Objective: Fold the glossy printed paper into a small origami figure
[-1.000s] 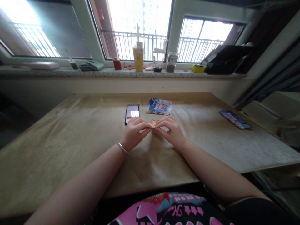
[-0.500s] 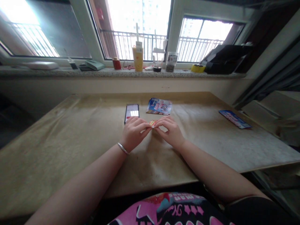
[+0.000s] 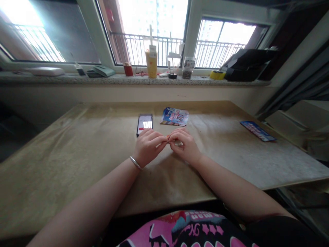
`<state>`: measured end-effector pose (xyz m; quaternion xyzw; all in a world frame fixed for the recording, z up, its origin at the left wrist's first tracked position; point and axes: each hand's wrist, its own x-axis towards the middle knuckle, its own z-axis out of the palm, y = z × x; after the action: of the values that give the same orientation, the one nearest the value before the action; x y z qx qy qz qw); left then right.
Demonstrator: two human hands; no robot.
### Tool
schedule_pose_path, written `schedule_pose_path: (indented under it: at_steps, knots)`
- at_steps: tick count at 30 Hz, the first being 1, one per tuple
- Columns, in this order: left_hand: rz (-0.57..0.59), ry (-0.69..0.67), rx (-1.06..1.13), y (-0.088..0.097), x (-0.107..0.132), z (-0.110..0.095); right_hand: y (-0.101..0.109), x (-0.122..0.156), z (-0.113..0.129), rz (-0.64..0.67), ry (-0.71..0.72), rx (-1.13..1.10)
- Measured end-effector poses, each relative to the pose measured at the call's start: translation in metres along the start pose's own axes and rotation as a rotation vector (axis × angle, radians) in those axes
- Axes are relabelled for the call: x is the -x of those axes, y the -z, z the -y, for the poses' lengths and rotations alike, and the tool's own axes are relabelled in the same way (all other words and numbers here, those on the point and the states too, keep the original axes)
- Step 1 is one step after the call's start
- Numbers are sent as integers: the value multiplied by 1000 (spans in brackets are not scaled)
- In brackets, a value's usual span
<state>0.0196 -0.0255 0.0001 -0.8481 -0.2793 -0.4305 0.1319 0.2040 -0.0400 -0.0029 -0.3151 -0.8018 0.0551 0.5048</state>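
In the middle of the table, the fingertips of my left hand point(image 3: 149, 144) and my right hand point(image 3: 185, 144) meet in a pinch. Between them is a small red-and-yellow printed piece point(image 3: 167, 137), mostly covered by the fingers; its kind cannot be made out. A phone point(image 3: 144, 123) with a lit screen lies just beyond my left hand. Behind my right hand rests a stack of blue printed leaflets point(image 3: 175, 116). My left wrist wears a silver bangle point(image 3: 136, 163).
Another blue leaflet point(image 3: 257, 131) lies near the table's point(image 3: 77, 147) right edge. On the windowsill point(image 3: 138, 80) at the back stand a tall yellow drink cup point(image 3: 152, 65), a red jar point(image 3: 128, 69), a clear container point(image 3: 188, 68), yellow tape point(image 3: 217, 74) and a black box point(image 3: 246, 65).
The fingertips have drawn closer together, and the red-and-yellow piece shows much less than before. The leaflets and phone lie as they did.
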Motion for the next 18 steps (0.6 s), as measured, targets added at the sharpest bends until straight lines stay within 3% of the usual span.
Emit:
schedule_pose_path:
  at_steps: [18]
  knots:
    - [18, 43, 56, -3, 1, 2, 2, -3, -3, -25, -57, 15]
